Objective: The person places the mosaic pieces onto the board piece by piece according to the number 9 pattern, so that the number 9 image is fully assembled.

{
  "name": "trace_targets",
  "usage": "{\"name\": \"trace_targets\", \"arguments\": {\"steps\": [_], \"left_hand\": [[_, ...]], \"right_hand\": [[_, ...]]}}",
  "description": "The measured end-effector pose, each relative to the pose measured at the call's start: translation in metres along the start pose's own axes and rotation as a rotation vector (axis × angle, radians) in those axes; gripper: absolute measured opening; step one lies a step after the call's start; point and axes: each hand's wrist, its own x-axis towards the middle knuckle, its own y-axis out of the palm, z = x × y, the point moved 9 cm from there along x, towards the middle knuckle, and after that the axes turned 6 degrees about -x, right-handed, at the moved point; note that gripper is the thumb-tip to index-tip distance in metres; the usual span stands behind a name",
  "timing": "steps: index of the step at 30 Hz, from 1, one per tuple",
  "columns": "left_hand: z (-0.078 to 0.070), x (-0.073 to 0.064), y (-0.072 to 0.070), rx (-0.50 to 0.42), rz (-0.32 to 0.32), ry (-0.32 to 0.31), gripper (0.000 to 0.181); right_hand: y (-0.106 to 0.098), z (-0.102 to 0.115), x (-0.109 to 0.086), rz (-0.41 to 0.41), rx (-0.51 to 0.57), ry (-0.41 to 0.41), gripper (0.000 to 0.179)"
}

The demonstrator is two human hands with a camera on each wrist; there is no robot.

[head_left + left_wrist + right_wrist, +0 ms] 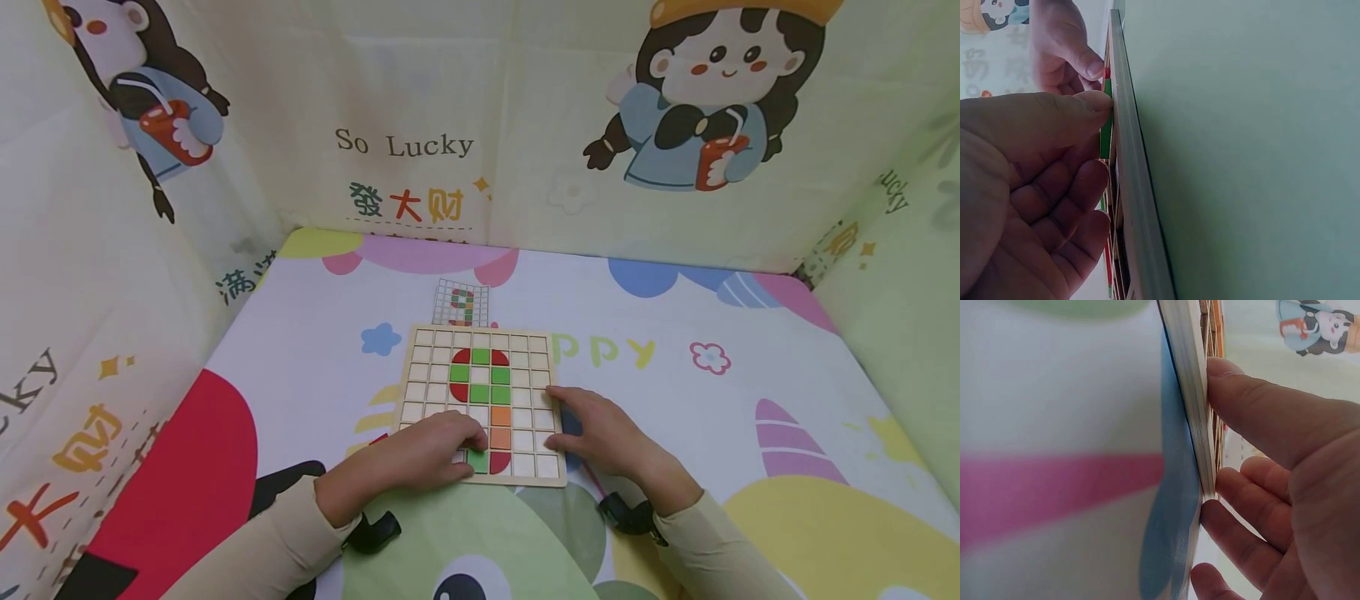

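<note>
A wooden grid board (531,481) lies on the table with green squares, orange squares (500,416) and rounded red pieces (500,462) set in its cells. Low on the board, my left hand (431,450) pinches a green square tile (1105,134) over the bottom row. The thumb presses the tile in the left wrist view; the index finger is mostly hidden behind it. At the board's right edge rests my right hand (611,433), thumb on the rim and relaxed fingers (1244,540) touching the side.
Behind the board lies a pattern card (461,302) showing a similar coloured figure on a grid. A printed cloth (660,325) covers the table, and printed curtains (525,167) stand around it. A bit of red (378,439) shows left of the board.
</note>
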Motion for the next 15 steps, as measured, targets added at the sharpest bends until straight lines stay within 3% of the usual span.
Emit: {"name": "trace_targets", "arguments": {"steps": [15], "left_hand": [[0.0011,-0.0001,0.0006,0.016,-0.011,-0.010,0.019]], "right_hand": [[0.0008,-0.0007,0.0006,0.004,-0.004,-0.006,0.068]]}}
